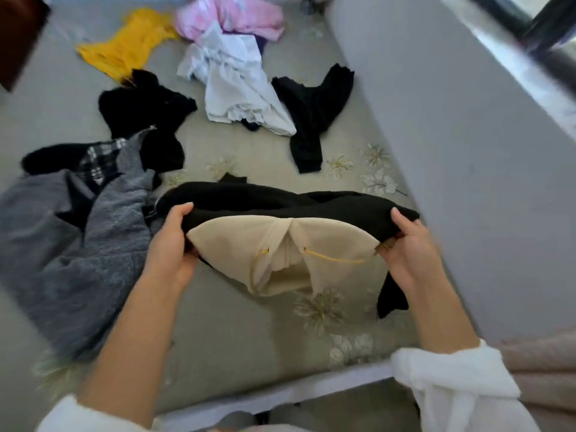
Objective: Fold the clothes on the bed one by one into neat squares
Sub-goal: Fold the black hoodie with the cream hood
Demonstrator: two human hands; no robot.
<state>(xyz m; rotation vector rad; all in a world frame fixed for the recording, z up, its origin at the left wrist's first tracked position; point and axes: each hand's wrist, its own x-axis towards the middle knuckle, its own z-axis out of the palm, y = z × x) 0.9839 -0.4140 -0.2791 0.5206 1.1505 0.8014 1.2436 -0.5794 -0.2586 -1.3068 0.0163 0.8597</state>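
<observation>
The black garment (pixel 280 204) is held up just above the bed (pixel 237 332), stretched sideways between both hands, its cream lining (pixel 249 241) turned out and hanging towards the person. The left grip (pixel 174 241) is closed on its left end, thumb on top of the black cloth and fingers curled under. The right grip (pixel 405 247) pinches the right end the same way, and a black tail of cloth hangs below that hand. A thin yellow thread runs across the lining. The picture is soft, so it may be a skirt or trousers; I cannot tell which.

Touching the garment's left end lies a grey coat (pixel 78 244). Beyond the garment, farther from the person, lie a fuzzy black top (pixel 146 113) to the left and black trousers (pixel 311 113) to the right, with a white pile (pixel 237 82) between them. Farther still are a yellow piece (pixel 124 48) and a pink piece (pixel 230 17). A grey wall (pixel 452 151) rises to the garment's right.
</observation>
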